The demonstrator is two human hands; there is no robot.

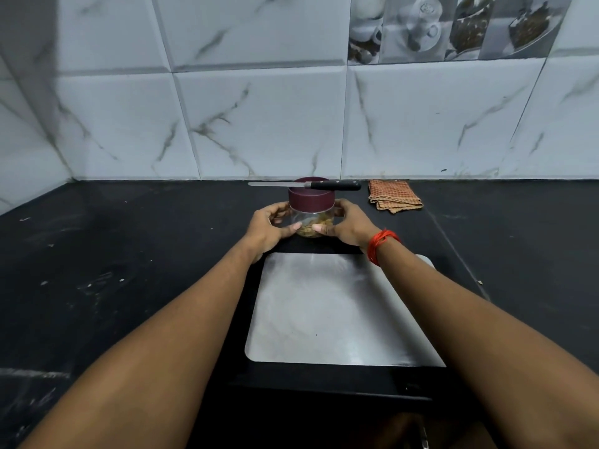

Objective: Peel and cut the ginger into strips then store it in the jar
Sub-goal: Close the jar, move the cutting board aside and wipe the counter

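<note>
A clear jar (309, 219) with a maroon lid (311, 199) stands on the black counter just beyond the steel cutting board (337, 309). Pale ginger strips (312, 225) lie inside it. My left hand (270, 230) and my right hand (346, 226) hold the jar from either side, fingers curled round the glass and thumbs on its front. A knife (308, 184) with a black handle lies flat across the top of the lid, blade pointing left.
A folded orange checked cloth (393, 196) lies on the counter at the back right, near the tiled wall. The black counter (129, 254) stretches to both sides, with a few small scraps on its left part.
</note>
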